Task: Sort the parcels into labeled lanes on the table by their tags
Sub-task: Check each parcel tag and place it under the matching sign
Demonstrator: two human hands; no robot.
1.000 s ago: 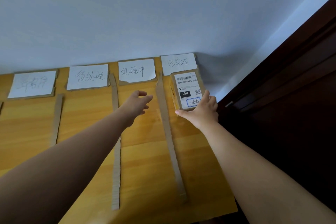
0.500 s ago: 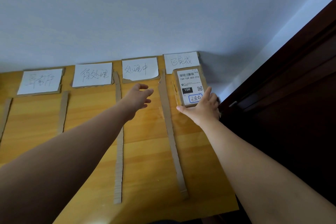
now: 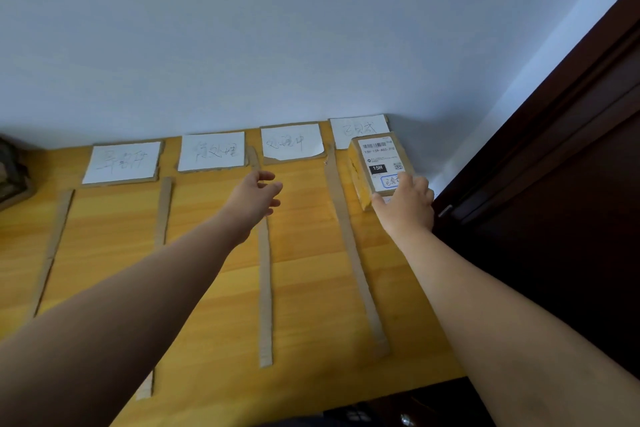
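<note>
A small cardboard parcel (image 3: pixel 379 163) with a white shipping label marked 15H lies in the rightmost lane of the wooden table (image 3: pixel 304 288), just below that lane's paper sign (image 3: pixel 356 130). My right hand (image 3: pixel 407 203) grips the parcel's near end, fingers over its lower corner. My left hand (image 3: pixel 258 196) hovers open above the third lane, holding nothing. Three more handwritten signs (image 3: pixel 292 142) (image 3: pixel 212 151) (image 3: pixel 123 163) head the other lanes.
Cardboard strips (image 3: pixel 265 281) (image 3: pixel 353 253) (image 3: pixel 162 211) (image 3: pixel 52 246) divide the lanes. A dark wooden door (image 3: pixel 554 201) stands right of the table. A dark object (image 3: pixel 12 173) sits at the far left edge. The wall runs behind the signs.
The parcel has slid farther up the rightmost lane toward its sign, my right hand following. The view has shifted right, showing more of the left lanes. My left hand stays open.
</note>
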